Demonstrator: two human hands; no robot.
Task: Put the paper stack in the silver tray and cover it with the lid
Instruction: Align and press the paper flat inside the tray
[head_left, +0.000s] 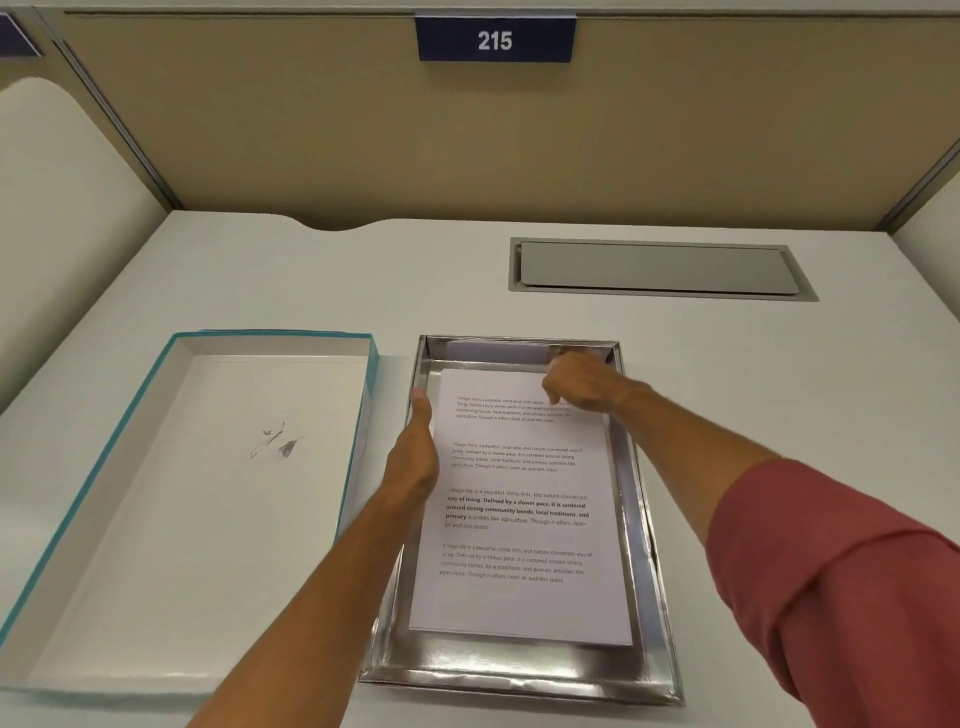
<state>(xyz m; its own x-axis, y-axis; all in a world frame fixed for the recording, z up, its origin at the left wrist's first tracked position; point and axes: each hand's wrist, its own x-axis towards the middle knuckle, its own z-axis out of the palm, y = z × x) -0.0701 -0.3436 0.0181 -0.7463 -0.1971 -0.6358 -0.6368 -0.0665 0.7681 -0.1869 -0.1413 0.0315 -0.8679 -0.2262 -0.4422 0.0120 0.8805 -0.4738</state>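
Observation:
A stack of white printed paper (519, 525) lies flat inside the shiny silver tray (519, 675) on the white desk. My left hand (415, 452) rests edge-on against the stack's left side, thumb up by the tray's left wall. At the stack's far right corner my right hand (576, 384) has its fingers curled down onto the top sheet. The lid (208, 499), teal outside and white inside with a small flower print, lies upside down to the left of the tray.
A grey cable hatch (657, 270) is set into the desk beyond the tray. Beige partition walls (363, 130) close off the back and sides, with a blue sign reading 215 (495, 40).

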